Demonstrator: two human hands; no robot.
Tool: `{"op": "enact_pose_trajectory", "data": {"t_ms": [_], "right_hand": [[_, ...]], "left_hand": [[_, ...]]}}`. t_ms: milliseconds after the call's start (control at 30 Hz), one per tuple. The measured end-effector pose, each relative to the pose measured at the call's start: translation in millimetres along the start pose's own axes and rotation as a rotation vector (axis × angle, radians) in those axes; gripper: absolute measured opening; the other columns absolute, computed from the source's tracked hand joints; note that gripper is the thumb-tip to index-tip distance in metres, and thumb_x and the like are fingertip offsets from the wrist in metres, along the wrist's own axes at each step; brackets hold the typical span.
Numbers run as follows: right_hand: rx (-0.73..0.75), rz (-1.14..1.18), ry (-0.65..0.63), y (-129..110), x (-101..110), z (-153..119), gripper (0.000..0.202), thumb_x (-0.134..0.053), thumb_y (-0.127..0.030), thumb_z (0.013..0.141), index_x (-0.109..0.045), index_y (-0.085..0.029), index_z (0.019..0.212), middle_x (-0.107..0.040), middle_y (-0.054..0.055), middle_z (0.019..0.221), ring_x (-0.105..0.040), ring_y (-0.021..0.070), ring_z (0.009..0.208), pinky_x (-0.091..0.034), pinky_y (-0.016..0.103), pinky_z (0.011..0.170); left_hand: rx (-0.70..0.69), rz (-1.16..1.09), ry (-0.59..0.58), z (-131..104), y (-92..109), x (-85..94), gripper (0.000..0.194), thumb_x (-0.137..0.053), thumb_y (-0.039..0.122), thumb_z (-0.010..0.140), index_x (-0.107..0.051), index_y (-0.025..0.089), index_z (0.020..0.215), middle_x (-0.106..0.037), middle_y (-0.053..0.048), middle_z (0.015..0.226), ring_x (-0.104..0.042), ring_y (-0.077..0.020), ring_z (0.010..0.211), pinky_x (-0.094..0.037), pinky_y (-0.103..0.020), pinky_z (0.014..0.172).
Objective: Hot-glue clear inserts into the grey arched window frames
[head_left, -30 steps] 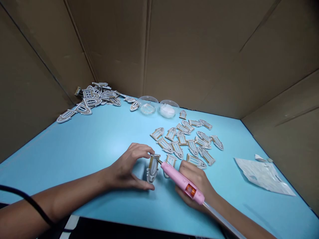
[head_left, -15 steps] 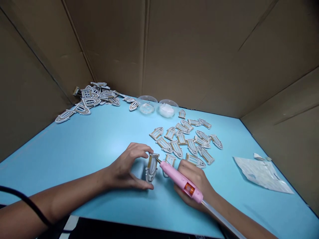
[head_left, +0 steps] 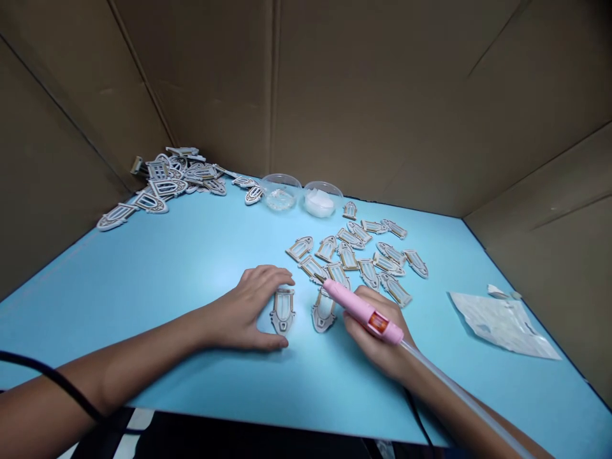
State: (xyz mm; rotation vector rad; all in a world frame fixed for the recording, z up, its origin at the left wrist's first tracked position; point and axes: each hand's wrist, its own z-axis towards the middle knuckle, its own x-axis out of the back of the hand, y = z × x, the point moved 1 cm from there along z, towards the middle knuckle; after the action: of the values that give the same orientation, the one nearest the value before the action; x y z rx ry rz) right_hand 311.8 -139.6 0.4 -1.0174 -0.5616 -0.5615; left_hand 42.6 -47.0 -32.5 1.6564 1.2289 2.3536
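Blue surface (head_left: 201,248): arched window frames (head_left: 168,187) heaped far left, two clear tubs (head_left: 281,192) at back, scattered frames (head_left: 348,256) mid-right, white plastic bag (head_left: 502,326) far right. Pink glue gun (head_left: 356,305), gripped in right hand (head_left: 377,350), covers top of near-right frame (head_left: 324,317). Left hand (head_left: 249,307): thumb and fingers parted, nothing gripped; near-left frame (head_left: 283,322) lies flat between them

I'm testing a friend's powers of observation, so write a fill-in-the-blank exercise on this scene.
The right hand holds a glue gun whose body is ____.
The arched piece nearest the left hand lies on a tabletop colored ____.
Near the cardboard wall stand ____ clear containers.
The white packet lies on the picture's ____ side.
Missing words: pink; blue; two; right.
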Motion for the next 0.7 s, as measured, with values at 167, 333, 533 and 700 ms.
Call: {"op": "enact_pose_trajectory", "data": {"t_ms": [167,333,533,700], "right_hand": [[-0.031,0.008,-0.028,0,-1,0,0.027,-0.055,-0.011,0.089,-0.041,-0.02,0.068,-0.048,-0.003,0.067,-0.049,0.0084,0.055,-0.037,0.021,0.052],[-0.065,0.028,0.021,-1,5,3,0.028,-0.056,-0.013,0.089,-0.04,-0.021,0.067,-0.048,-0.004,0.064,-0.048,0.0083,0.053,-0.037,0.021,0.051],[-0.274,0.08,0.118,5,25,5,0.02,-0.063,-0.029,0.091,-0.056,-0.02,0.074,-0.055,-0.001,0.067,-0.054,0.012,0.058,-0.043,0.025,0.055],[-0.64,0.162,0.378,26,72,-3,0.036,-0.069,-0.054,0.087,-0.062,-0.019,0.093,-0.058,-0.002,0.068,-0.051,0.0123,0.053,-0.042,0.025,0.048]], "left_hand": [[-0.037,0.03,-0.127,4,10,12.5,0.065,-0.06,0.058,0.096,-0.051,0.023,0.15,-0.054,-0.013,0.156,-0.041,-0.0381,0.148,-0.031,-0.057,0.12],[0.338,0.051,0.313,9,-14,35.2,0.05,-0.048,0.052,0.097,-0.073,0.017,0.124,-0.073,-0.013,0.13,-0.066,-0.032,0.122,-0.048,-0.05,0.108],[0.49,-0.016,0.51,4,-21,70.7,0.03,-0.061,0.051,0.085,-0.076,0.024,0.087,-0.079,-0.003,0.089,-0.068,-0.0222,0.078,-0.052,-0.034,0.076],[0.47,0.027,0.485,1,-10,70.2,0.031,-0.051,0.053,0.091,-0.064,0.026,0.086,-0.069,0.0,0.071,-0.06,-0.0203,0.063,-0.043,-0.032,0.063]]}}
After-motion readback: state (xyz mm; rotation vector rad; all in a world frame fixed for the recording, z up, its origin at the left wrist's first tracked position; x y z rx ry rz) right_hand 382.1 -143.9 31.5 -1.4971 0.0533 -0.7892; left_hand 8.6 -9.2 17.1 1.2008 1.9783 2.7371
